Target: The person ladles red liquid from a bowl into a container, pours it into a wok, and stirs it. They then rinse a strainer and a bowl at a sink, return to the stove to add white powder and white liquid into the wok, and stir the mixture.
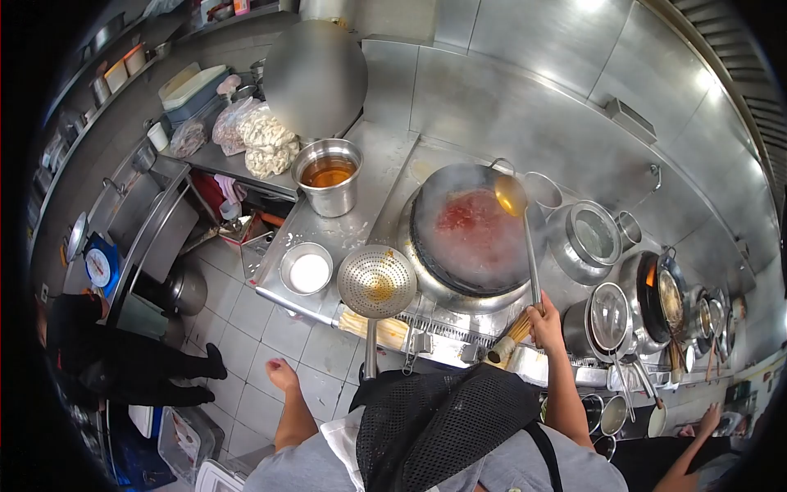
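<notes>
Right hand (545, 318), grip clamped on the long-handled steel ladle (529, 250), whose bowl hangs above red sauce (471, 225) in the round black wok (420, 242). Left hand (281, 373) hangs beside the steel bench (344, 234); its grip cannot be made out.

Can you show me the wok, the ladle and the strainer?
wok (420, 234), head view, on its dark left wall
ladle (531, 262), head view, middle of its handle
strainer (377, 281), head view, middle of its holed bowl
</notes>
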Available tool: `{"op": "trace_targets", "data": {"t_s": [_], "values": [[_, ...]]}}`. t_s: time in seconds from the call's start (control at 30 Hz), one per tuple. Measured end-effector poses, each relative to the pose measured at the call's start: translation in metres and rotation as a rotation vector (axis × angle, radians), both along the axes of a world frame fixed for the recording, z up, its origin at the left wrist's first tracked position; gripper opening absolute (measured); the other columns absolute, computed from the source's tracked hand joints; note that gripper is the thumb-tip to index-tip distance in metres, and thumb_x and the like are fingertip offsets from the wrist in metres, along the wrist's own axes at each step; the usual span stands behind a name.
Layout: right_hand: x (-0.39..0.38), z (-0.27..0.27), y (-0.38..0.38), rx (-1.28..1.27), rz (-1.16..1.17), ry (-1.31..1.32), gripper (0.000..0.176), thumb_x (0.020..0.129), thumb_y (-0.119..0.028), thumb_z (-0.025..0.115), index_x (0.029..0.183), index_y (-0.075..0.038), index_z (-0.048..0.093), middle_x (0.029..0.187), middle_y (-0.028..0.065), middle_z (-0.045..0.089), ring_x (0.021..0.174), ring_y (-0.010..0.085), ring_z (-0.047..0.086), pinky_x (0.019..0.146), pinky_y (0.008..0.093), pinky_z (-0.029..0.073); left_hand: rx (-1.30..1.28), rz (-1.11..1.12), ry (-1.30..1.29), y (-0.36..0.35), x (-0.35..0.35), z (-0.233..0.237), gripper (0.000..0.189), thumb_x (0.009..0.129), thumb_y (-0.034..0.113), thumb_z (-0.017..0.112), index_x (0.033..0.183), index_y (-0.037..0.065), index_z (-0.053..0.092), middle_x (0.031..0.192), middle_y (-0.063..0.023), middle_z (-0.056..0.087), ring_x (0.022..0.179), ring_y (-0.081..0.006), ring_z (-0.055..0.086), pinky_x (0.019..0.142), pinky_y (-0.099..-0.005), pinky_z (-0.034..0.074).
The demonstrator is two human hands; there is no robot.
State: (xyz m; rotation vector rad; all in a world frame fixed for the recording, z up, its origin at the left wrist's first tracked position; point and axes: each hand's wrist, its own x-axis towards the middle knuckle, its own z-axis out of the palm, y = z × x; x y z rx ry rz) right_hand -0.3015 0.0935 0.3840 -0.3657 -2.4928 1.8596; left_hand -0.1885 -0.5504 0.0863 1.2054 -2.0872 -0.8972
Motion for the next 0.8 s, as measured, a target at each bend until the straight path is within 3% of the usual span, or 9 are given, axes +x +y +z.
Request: {"op": "trace_targets", "data": {"t_s": [0.03, 0.17, 0.27, 0.33, 0.43, 0.57, 0.67, 0.73, 0.8], "values": [[-0.004, -0.015, 0.004, -0.004, -0.008, 0.002, 0.056, 0.093, -0.010, 0.056, 0.145, -0.003, 0.039, 0.067, 0.0013, 0.052, 0.043, 0.0090, 0.046, 0.036, 0.0271, 0.039, -0.032, 0.009, 0.290, -0.004, -0.016, 0.015, 0.009, 0.088, 0.009, 0.061, 0.091, 0.001, 0.059, 0.084, -0.0084, 0.059, 0.076, -0.0226, 0.058, 0.070, -0.0345, 0.049], [0.008, -0.040, -0.015, 0.278, -0.105, 0.011, 0.053, 0.095, -0.014, 0.056, 0.144, -0.003, 0.039, 0.066, 0.0001, 0.048, 0.044, 0.0088, 0.045, 0.035, 0.0274, 0.038, 0.073, -0.241, 0.598, 0.018, -0.088, 0.128, 0.011, 0.092, 0.009, 0.064, 0.097, 0.001, 0.057, 0.088, -0.0035, 0.054, 0.075, -0.0122, 0.050, 0.067, -0.0273, 0.045], [0.022, -0.023, -0.043, -0.142, -0.076, -0.260, 0.037, 0.098, -0.013, 0.053, 0.133, -0.004, 0.050, 0.069, 0.0008, 0.049, 0.049, 0.0081, 0.047, 0.040, 0.0241, 0.042, 0.186, -0.543, 0.609, 0.083, -0.135, 0.202, 0.012, 0.093, 0.007, 0.064, 0.103, 0.003, 0.059, 0.090, -0.0015, 0.056, 0.078, -0.0089, 0.052, 0.066, -0.0235, 0.045], [0.026, -0.039, -0.042, -1.449, 0.027, -0.482, 0.029, 0.099, -0.014, 0.049, 0.127, -0.005, 0.054, 0.069, 0.0006, 0.048, 0.048, 0.0082, 0.047, 0.039, 0.0246, 0.045, 0.204, -0.860, 0.565, 0.144, -0.162, 0.236, 0.010, 0.094, 0.007, 0.063, 0.104, 0.005, 0.062, 0.090, 0.0000, 0.058, 0.076, -0.0074, 0.053, 0.065, -0.0227, 0.045], [0.018, -0.012, -0.049, -1.883, 0.000, -0.520, 0.027, 0.100, -0.015, 0.048, 0.126, -0.008, 0.055, 0.070, -0.0006, 0.047, 0.046, 0.0059, 0.043, 0.038, 0.0221, 0.041, -0.010, -1.274, 0.451, 0.253, -0.174, 0.291, 0.013, 0.088, 0.010, 0.067, 0.100, 0.005, 0.068, 0.094, -0.0108, 0.062, 0.077, -0.0215, 0.063, 0.065, -0.0287, 0.052], [0.013, -0.002, -0.039, -1.501, 0.022, -0.511, 0.021, 0.099, -0.013, 0.051, 0.119, -0.009, 0.056, 0.070, -0.0017, 0.046, 0.047, 0.0046, 0.041, 0.038, 0.0187, 0.035, -0.447, -1.630, 0.363, 0.349, -0.195, 0.295, 0.020, 0.091, 0.015, 0.059, 0.103, 0.003, 0.069, 0.101, -0.0130, 0.067, 0.100, -0.0314, 0.062, 0.088, -0.0437, 0.051], [0.022, 0.034, -0.031, -1.186, 0.028, -0.428, 0.018, 0.097, -0.009, 0.053, 0.114, -0.010, 0.053, 0.070, -0.0022, 0.046, 0.048, 0.0045, 0.042, 0.040, 0.0205, 0.037, -0.640, -1.643, 0.375, 0.380, -0.215, 0.259, 0.020, 0.089, 0.011, 0.055, 0.099, 0.002, 0.069, 0.097, -0.0150, 0.068, 0.097, -0.0324, 0.064, 0.086, -0.0436, 0.052], [0.030, 0.059, -0.025, -0.918, 0.020, -0.331, 0.018, 0.095, -0.007, 0.054, 0.111, -0.010, 0.048, 0.070, -0.0018, 0.046, 0.048, 0.0053, 0.042, 0.038, 0.0222, 0.036, -0.698, -1.676, -0.042, 0.390, -0.219, 0.253, 0.021, 0.087, 0.009, 0.051, 0.094, 0.002, 0.070, 0.093, -0.0167, 0.069, 0.092, -0.0339, 0.067, 0.083, -0.0440, 0.053], [0.035, 0.077, -0.020, -0.792, -0.002, -0.273, 0.017, 0.094, -0.007, 0.054, 0.109, -0.010, 0.047, 0.070, -0.0014, 0.046, 0.047, 0.0056, 0.042, 0.038, 0.0227, 0.036, -0.697, -1.690, -0.030, 0.395, -0.223, 0.246, 0.022, 0.086, 0.009, 0.050, 0.091, 0.002, 0.069, 0.091, -0.0168, 0.070, 0.090, -0.0342, 0.068, 0.081, -0.0442, 0.054]]}}
